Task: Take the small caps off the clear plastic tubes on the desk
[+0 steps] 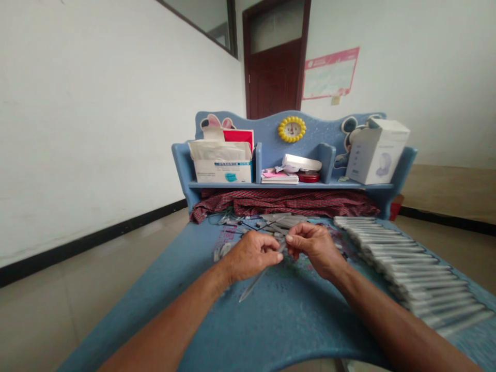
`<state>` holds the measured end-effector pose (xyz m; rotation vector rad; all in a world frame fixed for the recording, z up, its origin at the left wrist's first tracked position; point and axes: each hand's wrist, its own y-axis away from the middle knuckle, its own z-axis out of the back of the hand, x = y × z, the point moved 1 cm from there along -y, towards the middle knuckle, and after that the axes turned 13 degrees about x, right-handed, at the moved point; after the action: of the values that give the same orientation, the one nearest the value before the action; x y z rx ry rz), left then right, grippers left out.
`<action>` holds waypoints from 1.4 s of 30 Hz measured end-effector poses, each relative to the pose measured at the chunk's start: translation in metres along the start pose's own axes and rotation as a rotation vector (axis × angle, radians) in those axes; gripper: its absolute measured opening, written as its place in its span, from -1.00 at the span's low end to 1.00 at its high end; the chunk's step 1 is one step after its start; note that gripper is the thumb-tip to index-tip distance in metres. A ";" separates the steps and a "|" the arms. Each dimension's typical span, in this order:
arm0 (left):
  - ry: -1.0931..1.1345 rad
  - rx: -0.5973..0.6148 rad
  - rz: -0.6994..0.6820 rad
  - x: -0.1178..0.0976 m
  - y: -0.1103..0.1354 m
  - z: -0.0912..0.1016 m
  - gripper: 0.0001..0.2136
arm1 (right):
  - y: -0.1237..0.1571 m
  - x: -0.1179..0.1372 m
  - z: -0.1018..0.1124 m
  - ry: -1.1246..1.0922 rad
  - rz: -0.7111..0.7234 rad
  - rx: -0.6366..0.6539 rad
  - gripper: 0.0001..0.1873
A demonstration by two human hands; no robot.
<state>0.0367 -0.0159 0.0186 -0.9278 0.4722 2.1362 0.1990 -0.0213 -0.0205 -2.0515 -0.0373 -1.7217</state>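
My left hand [253, 254] is closed round a slender translucent pen [253, 287], whose pointed end slants down to the left over the desk. At the pen's upper end, the fingertips of my right hand [313, 247] are pinched together. Whether they grip the pen's end or a small part there is hidden. Behind both hands lies a loose heap of clear pen barrels [284, 221] and thin dark pen parts [248, 226]. Small pale pieces [221, 251] sit just left of my left hand.
Many pens [411, 268] lie stacked in a long row along the right side of the blue desk [155, 305]. A checked cloth [279, 202] is bunched under the shelf [232, 185]. On it stand a mask box [223, 171], a red tin [309, 177] and a white carton [376, 153].
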 end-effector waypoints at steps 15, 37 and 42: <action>0.068 0.058 0.018 0.001 -0.001 0.000 -0.86 | 0.002 0.003 0.003 0.025 -0.068 0.103 -0.74; -0.048 0.102 0.059 0.003 0.001 -0.001 -0.86 | 0.003 0.005 0.008 0.297 -0.191 0.267 -0.57; -0.075 0.120 0.060 0.002 0.001 -0.002 -0.88 | 0.004 -0.001 0.007 0.398 -0.242 0.270 -0.49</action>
<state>0.0362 -0.0166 0.0161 -0.7727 0.5901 2.1621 0.2065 -0.0215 -0.0238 -1.5346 -0.3828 -2.1122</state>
